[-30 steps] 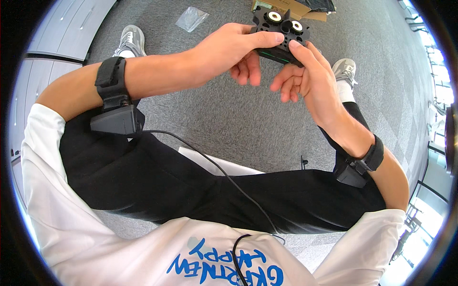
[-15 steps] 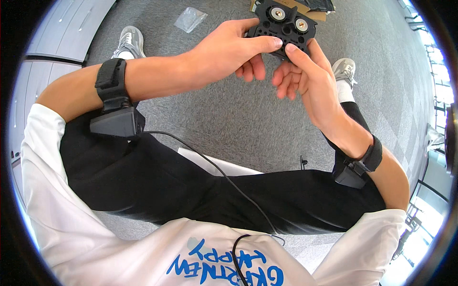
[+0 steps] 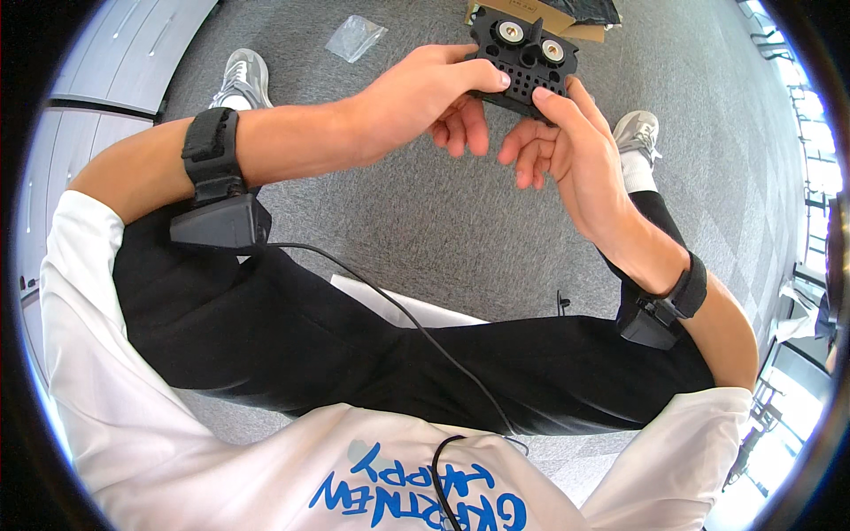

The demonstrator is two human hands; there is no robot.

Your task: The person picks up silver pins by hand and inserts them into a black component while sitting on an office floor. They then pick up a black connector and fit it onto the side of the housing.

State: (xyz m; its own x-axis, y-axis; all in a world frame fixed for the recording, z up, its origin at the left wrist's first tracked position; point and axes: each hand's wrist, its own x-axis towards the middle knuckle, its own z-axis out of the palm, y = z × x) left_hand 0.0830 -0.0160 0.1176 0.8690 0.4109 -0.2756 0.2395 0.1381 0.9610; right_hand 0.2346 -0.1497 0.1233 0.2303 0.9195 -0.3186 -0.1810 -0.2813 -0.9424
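Observation:
Both of my hands hold a flat black perforated plate out in front of me. Two round silver discs with brass-coloured centres sit on its far part, a dark fin between them. My left hand grips the left edge, thumb on the near face. The right corner is pinched by my right hand, its thumb pressed near the lower edge. The lower fingers of both hands curl loosely beneath the plate. Its underside is hidden.
Beyond the plate, an open cardboard box has black plastic in it. A clear plastic bag lies on the grey carpet. Light cabinets stand at the left. A black cable runs from my left armband across my lap.
The plate has shifted slightly left and tilted, so more of its hole grid shows. My hands have moved slightly with it and keep their hold.

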